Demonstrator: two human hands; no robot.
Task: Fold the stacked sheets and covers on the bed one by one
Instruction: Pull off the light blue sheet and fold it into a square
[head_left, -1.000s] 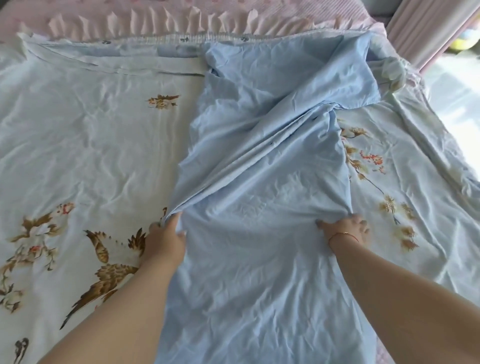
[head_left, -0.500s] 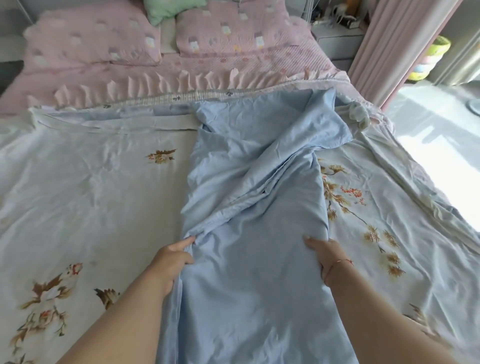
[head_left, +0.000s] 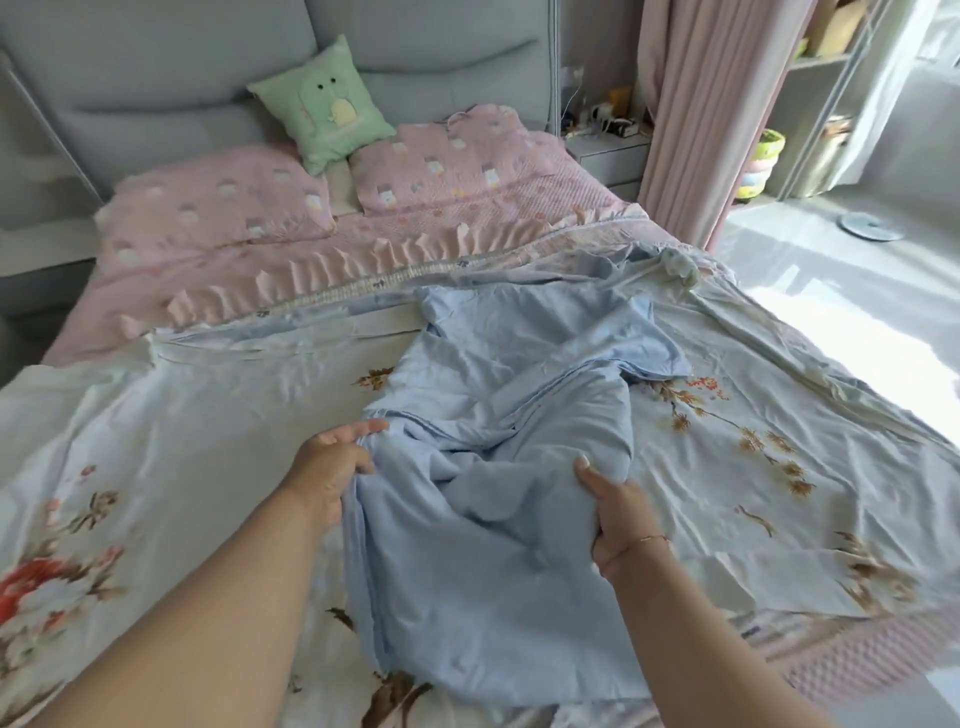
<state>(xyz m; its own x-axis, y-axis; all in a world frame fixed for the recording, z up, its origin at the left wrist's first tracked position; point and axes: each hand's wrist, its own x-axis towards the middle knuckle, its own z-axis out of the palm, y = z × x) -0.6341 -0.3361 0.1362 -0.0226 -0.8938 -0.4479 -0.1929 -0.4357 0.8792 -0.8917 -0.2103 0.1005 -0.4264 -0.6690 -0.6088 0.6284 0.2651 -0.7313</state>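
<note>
A plain light-blue sheet (head_left: 498, 571) lies bunched in a long strip down the middle of the bed, its far end crumpled near the pink ruffle. It rests on a pale floral cover (head_left: 171, 431) spread flat across the bed. My left hand (head_left: 330, 467) grips the blue sheet's left edge, fingers curled into the folds. On the right edge, my right hand (head_left: 618, 512) holds a gathered bunch of the same sheet, thumb on top. Both hands sit close to me with the cloth raised a little between them.
Two pink pillows (head_left: 218, 208) and a green cushion (head_left: 322, 104) lie at the grey headboard. A pink ruffled spread (head_left: 363, 260) covers the far bed. A nightstand (head_left: 608, 150), pink curtain (head_left: 691, 104) and bright floor (head_left: 831, 270) are at the right.
Both hands have pulled the blue sheet toward me and gathered it, so it is more bunched. The view has tilted up, revealing the pillows and headboard.
</note>
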